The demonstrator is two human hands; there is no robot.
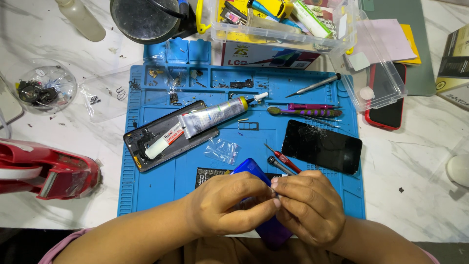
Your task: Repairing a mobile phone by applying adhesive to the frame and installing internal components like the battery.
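The glossy blue phone back cover [254,171] sits tilted over the near edge of the blue ribbed silicone mat [146,186], held between both hands. The left hand [229,203] pinches its edge in a narrow grip; the right hand [310,205] closes on a thin tool, so steady, shallow pressure along the seam seems wise. Beyond lie screwdrivers [283,160], a cracked black screen [322,146] and a soft glue tube [215,116] on the marble tabletop [415,195].

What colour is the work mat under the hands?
The work mat is blue, seen in the head view.
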